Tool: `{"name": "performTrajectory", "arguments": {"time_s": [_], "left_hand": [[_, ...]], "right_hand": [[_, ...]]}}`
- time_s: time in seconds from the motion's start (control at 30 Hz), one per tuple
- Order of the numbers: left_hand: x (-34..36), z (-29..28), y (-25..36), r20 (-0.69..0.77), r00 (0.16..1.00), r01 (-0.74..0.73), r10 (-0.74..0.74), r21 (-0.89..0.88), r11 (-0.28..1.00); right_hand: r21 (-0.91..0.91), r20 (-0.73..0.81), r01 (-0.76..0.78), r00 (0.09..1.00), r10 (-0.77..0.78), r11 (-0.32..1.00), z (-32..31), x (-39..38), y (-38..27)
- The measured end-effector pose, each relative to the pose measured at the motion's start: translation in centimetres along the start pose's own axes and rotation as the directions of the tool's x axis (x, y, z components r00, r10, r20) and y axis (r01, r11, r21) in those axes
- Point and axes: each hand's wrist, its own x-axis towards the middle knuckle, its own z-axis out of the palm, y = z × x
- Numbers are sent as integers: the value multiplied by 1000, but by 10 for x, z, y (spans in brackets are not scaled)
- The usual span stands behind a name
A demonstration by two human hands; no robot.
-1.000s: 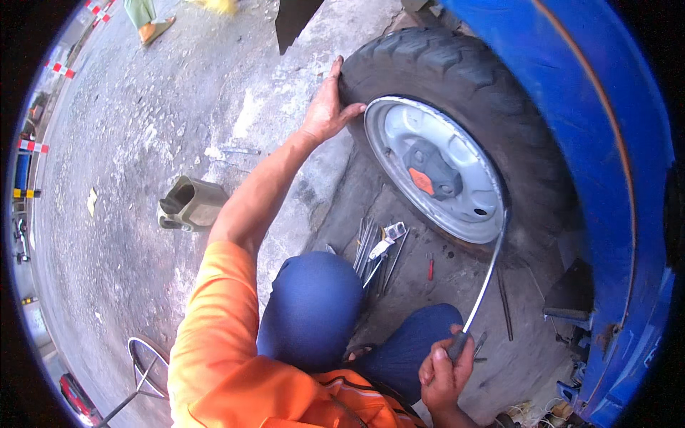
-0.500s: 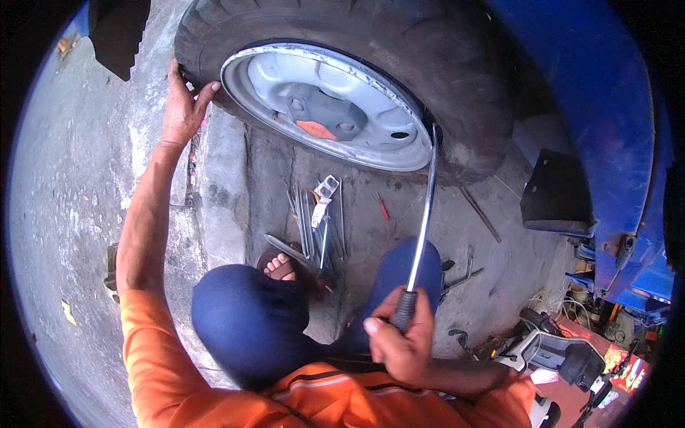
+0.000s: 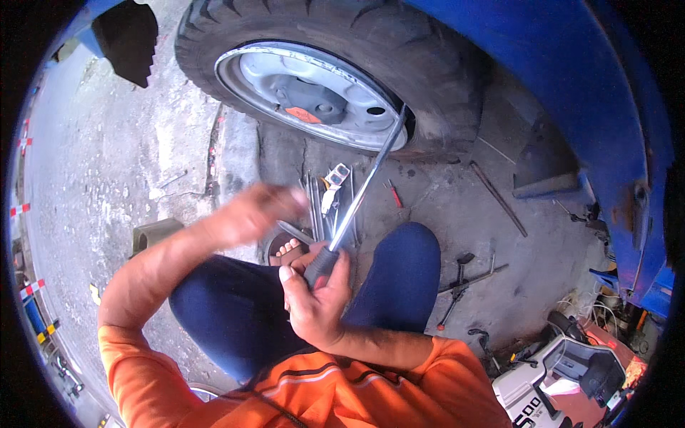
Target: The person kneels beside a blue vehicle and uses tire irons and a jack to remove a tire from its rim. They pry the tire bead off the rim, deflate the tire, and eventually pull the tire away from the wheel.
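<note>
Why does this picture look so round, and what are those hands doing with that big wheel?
There is no robot here, just a person's two bare hands. A camera worn on the head looks down through a wide lens that bends everything.

The right hand holds the black handle of a long metal bar. Its far end meets the edge of the grey wheel, beside the tyre. The left hand is too blurred to show whether it holds anything.

On the floor lie thin metal rods, a small red-handled tool and a dark bar.
</note>
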Motion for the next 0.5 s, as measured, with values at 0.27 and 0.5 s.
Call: {"name": "performTrajectory", "arguments": {"time_s": [0.27,0.5], "left_hand": [[-9,92,94,-273,931,-181,242,232,956],[-58,35,162,-351,934,56,70,337,940]], "right_hand": [[83,315,-134,944,101,988,-43,-7,-50],[-699,44,343,896,-441,628,-156,116,-44]]}}
